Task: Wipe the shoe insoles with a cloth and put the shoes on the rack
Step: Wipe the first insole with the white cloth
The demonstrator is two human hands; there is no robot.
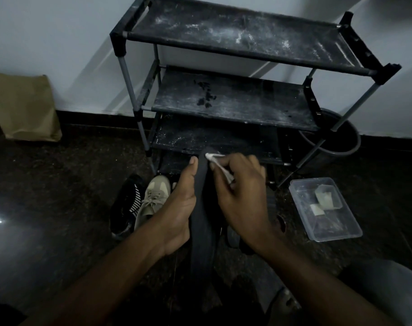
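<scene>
Insole: a long dark insole (201,222) stands up the centre of the frame, its rounded top end overlapping the front edge of the lowest shelf.
Left hand: the left hand (179,208) holds the insole's left edge, thumb straight along it; the other fingers are hidden behind it, so how they lie I cannot tell.
Right hand: the right hand (240,198) has curled fingers pinching a white cloth (215,157) against the insole's top right edge.
Shoes: a beige sneaker (153,198) and a black striped shoe (126,208) lie side by side on the floor, just left of the left hand.
Rack: the black shoe rack (224,100) fills the upper centre, against the wall, its shelves dusty.
Right side: a clear plastic container (325,208) sits near the rack's right leg, with a dark bucket (337,140) behind that leg.
Left side: a wide stretch of dark floor (70,184) lies between the shoes and a brown paper bag (23,107) at the left edge.
</scene>
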